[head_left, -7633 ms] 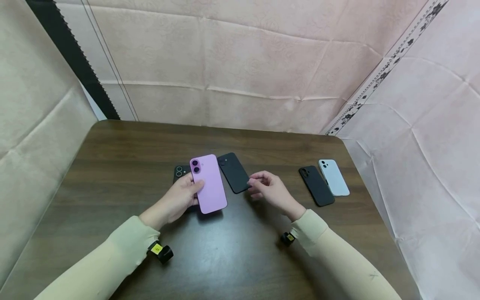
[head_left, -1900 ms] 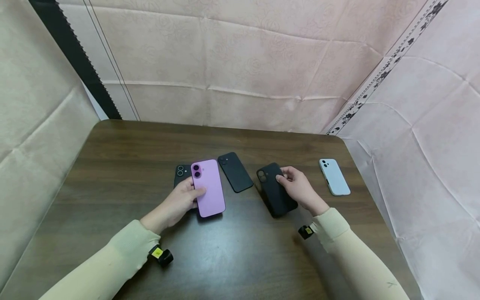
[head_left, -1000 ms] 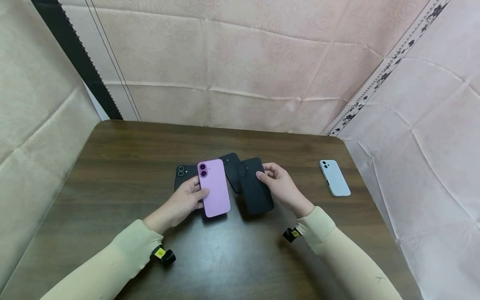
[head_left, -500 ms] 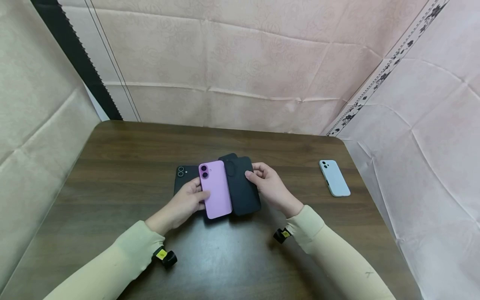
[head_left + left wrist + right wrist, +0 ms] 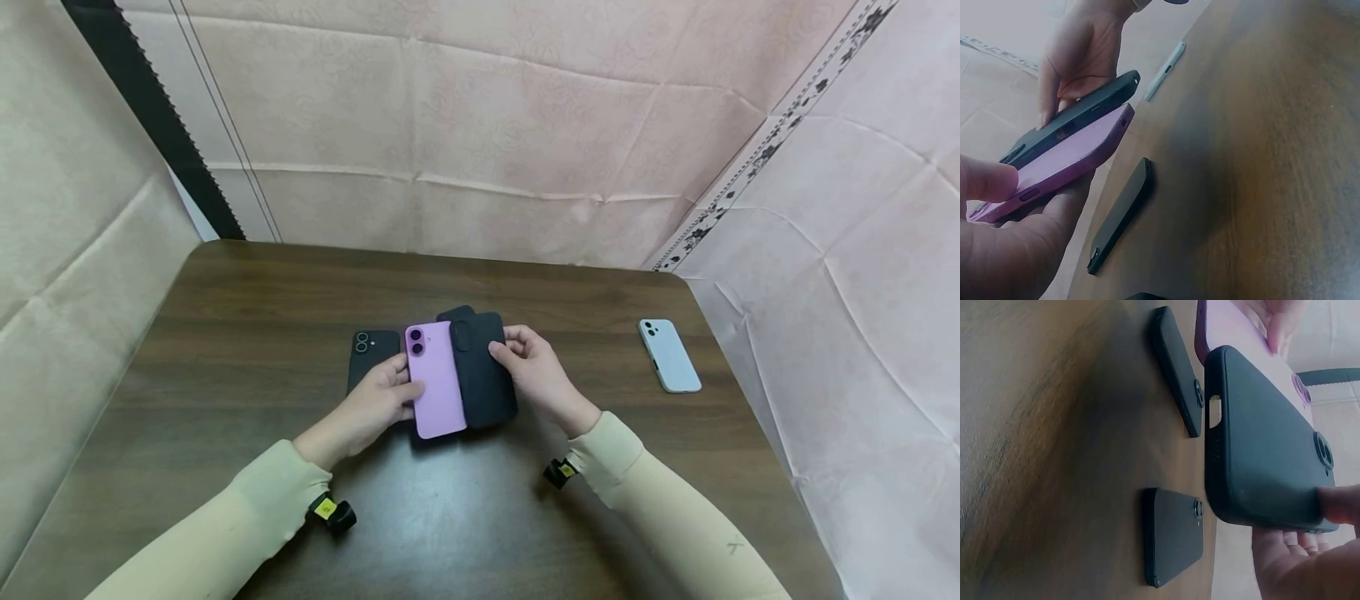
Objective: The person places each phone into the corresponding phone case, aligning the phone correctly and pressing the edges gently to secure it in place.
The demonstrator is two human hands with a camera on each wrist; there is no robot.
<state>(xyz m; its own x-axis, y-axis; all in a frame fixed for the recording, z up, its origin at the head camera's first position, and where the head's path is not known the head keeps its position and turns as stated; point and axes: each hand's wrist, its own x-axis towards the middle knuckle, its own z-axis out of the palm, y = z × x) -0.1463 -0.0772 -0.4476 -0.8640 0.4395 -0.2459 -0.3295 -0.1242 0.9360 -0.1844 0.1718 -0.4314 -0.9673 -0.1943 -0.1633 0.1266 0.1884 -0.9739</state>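
Note:
My left hand (image 5: 378,404) holds a purple phone (image 5: 438,383) by its left edge, thumb over its back and fingers underneath. My right hand (image 5: 542,375) pinches a black phone case (image 5: 487,383) by its right edge. Two lens rings stand out on the phone's back, facing up. Light shows through the port cutout in the case's short end in the right wrist view. The case (image 5: 1266,450) is tilted close beside the purple phone (image 5: 1241,328), and its left edge overlaps the phone in the head view. Both are held above the table.
A black phone (image 5: 372,348) lies partly behind my left hand. Another black phone (image 5: 456,313) is mostly hidden behind the held case. Far right on the brown wooden table (image 5: 300,283) lies a light blue phone (image 5: 670,357). Cloth walls surround the table's back and sides.
My right hand, empty at first, has picked up the black case from beside the light blue phone and brought it left against the purple phone. My left hand has shifted slightly right.

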